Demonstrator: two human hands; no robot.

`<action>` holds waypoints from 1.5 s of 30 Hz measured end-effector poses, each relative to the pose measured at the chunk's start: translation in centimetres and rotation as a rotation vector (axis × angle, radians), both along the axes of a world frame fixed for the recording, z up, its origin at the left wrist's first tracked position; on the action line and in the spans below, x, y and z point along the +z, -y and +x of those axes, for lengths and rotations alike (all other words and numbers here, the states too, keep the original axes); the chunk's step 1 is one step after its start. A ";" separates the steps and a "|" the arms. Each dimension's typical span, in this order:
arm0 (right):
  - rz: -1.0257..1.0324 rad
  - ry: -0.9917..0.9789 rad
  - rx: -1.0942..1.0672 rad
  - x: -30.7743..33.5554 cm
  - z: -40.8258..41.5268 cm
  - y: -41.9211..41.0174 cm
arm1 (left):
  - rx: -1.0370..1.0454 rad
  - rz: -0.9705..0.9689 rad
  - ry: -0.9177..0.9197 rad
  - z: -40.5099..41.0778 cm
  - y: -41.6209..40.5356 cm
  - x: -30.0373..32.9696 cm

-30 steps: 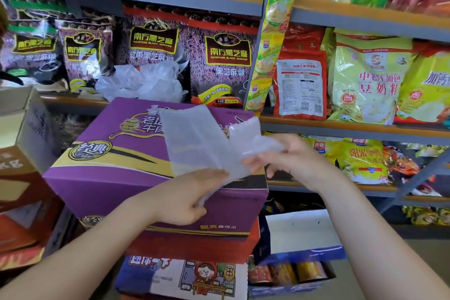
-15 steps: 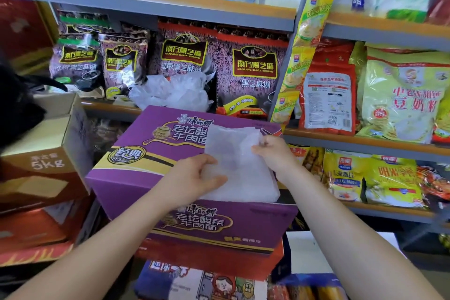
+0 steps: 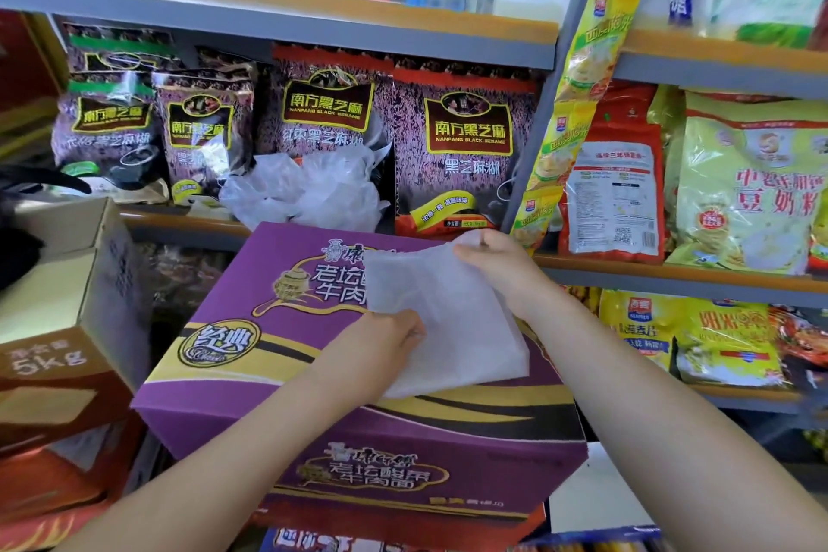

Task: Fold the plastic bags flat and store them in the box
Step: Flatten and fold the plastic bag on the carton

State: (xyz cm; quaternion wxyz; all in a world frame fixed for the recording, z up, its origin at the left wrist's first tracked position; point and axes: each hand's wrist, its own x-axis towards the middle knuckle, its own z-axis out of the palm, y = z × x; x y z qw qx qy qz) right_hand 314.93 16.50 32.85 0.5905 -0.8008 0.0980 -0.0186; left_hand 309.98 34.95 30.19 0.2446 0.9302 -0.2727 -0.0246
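Plastic bag (image 3: 448, 318) on purple box (image 3: 278, 354), both grips pinching it, left hand (image 3: 381, 345) fingertips hidden, right hand (image 3: 497, 264)

We see a translucent white plastic bag (image 3: 452, 318) on a purple box (image 3: 278, 354) with gold and black stripes (white lettering too), beside a brown carton (image 3: 58, 354).

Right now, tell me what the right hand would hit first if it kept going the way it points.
The right hand points up and left while gripping the bag. Going on, it would likely meet the crumpled bags on the shelf first, though depth is hard to judge.
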 end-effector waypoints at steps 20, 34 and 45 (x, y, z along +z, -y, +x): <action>0.068 0.097 0.265 0.6 1.0 0.2 | -0.128 -0.160 0.016 3.5 -2.9 0.1; -0.069 0.172 0.249 3.1 -2.8 0.3 | 0.077 -0.893 -0.606 8.3 3.5 4.0; -0.111 0.226 -0.083 1.7 -1.0 -1.3 | -0.130 -0.798 -0.526 10.1 3.6 5.3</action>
